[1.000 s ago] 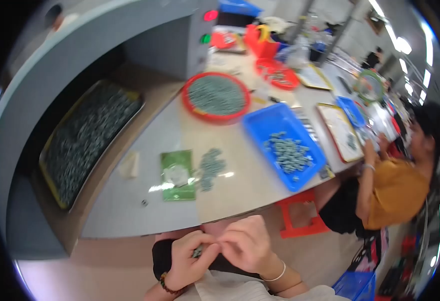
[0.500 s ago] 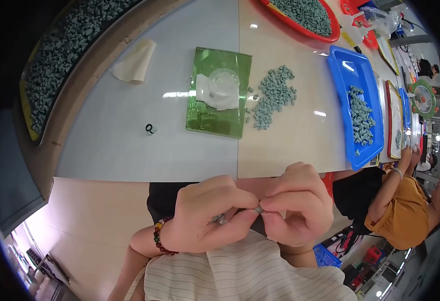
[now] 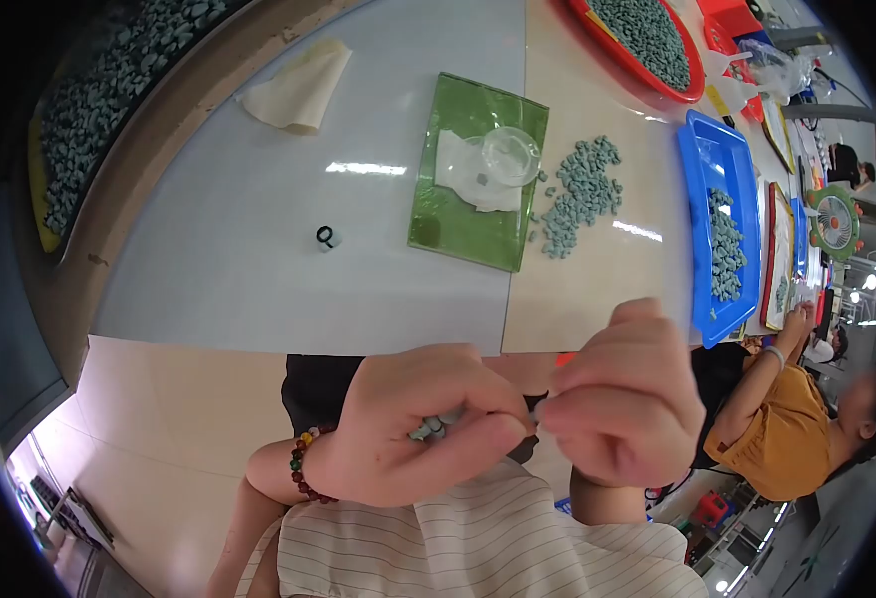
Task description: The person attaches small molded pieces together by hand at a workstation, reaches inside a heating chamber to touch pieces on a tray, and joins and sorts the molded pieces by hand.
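My left hand (image 3: 428, 424), with a bead bracelet (image 3: 303, 463) at its wrist, is curled closed over several grey-green stones (image 3: 432, 427) that show inside the fingers. Its thumb and forefinger are pinched together. Just right of them, my right hand (image 3: 625, 404) is closed too, slightly blurred, its pinched fingertips almost touching the left ones. Something tiny between the fingertips is too small to name. Both hands hover in front of the table edge, above the lap. Beyond them lies a pile of similar stones (image 3: 582, 194).
A green slab (image 3: 448, 229) carries white paper (image 3: 458, 164) and a clear round dish (image 3: 511, 156). Right are a blue tray (image 3: 690, 199) and red tray (image 3: 697, 85) with stones. A cloth (image 3: 298, 90) and small dark ring (image 3: 326, 237) lie left. A co-worker (image 3: 782, 429) sits at right.
My right hand has moved a little right and up, leaving a small gap between the fingertips. More stones show within my left hand. The camera view has shifted slightly.
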Tool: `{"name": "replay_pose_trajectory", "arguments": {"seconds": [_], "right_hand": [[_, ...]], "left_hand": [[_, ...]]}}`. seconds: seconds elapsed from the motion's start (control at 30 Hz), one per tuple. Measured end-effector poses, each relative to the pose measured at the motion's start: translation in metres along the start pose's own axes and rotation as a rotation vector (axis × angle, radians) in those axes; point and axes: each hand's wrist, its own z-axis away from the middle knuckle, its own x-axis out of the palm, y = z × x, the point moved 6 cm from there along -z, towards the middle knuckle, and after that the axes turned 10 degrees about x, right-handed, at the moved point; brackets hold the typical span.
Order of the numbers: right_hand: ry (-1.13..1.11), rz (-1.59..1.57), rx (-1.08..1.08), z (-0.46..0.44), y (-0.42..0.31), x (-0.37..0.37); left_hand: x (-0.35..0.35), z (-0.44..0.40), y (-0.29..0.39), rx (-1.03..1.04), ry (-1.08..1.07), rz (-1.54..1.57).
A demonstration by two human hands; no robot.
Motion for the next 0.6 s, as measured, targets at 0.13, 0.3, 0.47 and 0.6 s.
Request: {"name": "replay_pose_trajectory", "arguments": {"seconds": [0.13, 0.3, 0.47, 0.6], "right_hand": [[0.213, 0.223, -0.093, -0.027, 0.009, -0.008], [0.163, 0.372, -0.155, -0.058, 0.028, 0.007], [0.121, 0.429, -0.189, -0.06, 0.027, 0.017], [0.126, 0.456, -0.194, -0.061, 0.028, 0.019]], "left_hand": [[0.002, 0.013, -0.015, -0.296, 0.12, 0.719], [0.005, 0.009, -0.011, -0.429, 0.065, 0.785], [-0.002, 0.011, -0.004, -0.338, 0.064, 0.819], [-0.004, 0.014, -0.007, -0.232, 0.049, 0.767]]}}
